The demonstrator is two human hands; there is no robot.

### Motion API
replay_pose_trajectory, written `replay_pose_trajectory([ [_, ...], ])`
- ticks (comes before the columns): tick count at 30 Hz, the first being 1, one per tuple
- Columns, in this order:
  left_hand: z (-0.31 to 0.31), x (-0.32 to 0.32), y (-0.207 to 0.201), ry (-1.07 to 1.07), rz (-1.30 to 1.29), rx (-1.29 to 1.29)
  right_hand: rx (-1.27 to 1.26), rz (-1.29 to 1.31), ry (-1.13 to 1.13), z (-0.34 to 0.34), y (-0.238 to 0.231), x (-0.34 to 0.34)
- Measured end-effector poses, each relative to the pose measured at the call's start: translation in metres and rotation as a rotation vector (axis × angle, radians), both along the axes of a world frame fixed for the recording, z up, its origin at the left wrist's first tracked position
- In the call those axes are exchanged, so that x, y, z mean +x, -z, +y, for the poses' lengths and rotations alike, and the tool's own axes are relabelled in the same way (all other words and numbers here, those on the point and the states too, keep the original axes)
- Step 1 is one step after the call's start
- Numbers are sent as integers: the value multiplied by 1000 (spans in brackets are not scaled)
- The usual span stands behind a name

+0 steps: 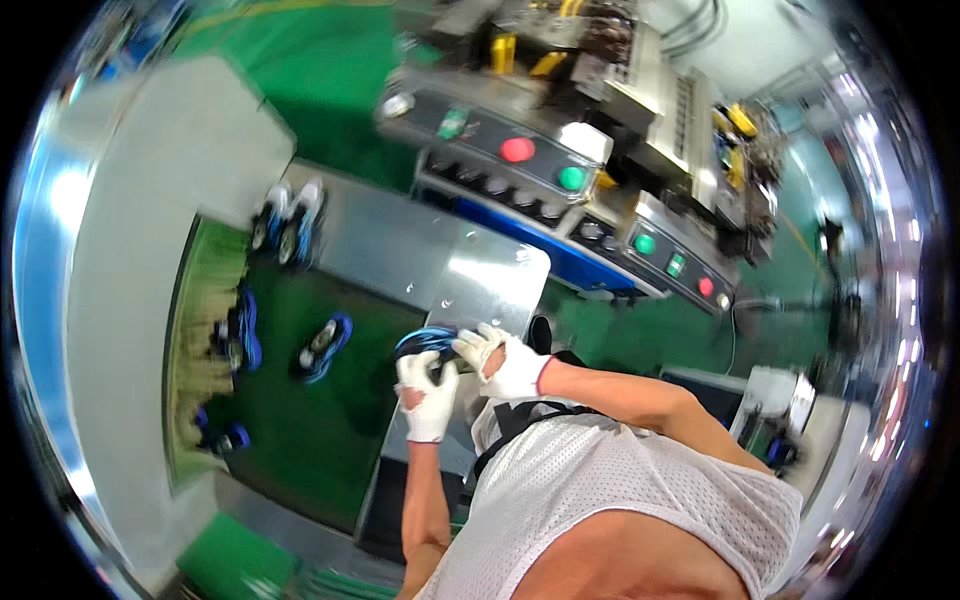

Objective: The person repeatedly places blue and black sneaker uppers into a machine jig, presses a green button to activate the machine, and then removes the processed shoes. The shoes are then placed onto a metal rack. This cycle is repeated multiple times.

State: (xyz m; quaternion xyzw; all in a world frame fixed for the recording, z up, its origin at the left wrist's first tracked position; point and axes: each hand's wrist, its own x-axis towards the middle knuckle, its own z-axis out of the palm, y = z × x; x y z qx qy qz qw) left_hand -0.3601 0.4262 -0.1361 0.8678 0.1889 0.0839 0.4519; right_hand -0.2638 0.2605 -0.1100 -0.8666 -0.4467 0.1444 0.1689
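A dark shoe with bright blue lines (425, 341) is between my hands, over the narrow metal table. My left hand (427, 402), in a white glove with some fingertips bare, grips its near side, thumb and fingers curled. My right hand (508, 366), gloved the same way, has its fingers bent against the shoe's right end. The hands cover much of the shoe, and motion blurs it a little.
A metal table (385, 255) runs to the left, with a pair of shoes (288, 222) at its far end. More shoes sit on the green surface left of me, one a blue-edged shoe (322, 348). Ahead stands a machine with a button panel (500, 145).
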Motion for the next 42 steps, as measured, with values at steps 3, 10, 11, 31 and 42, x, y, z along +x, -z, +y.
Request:
replay_pose_trajectory([
  [3,-69,84,-64,355,-165,-85,173,-93,297,-63,-27,34],
  [10,-238,225,-189,1086,-591,0,695,551,1115,-273,-113,41],
  [11,-265,241,-202,1061,-727,92,630,674,1264,-301,-117,35],
  [31,-656,554,-11,567,-6,367,1806,389,1814,-475,-48,-63],
  [42,-489,453,-166,741,-114,-108,1228,186,1677,-507,-110,107],
])
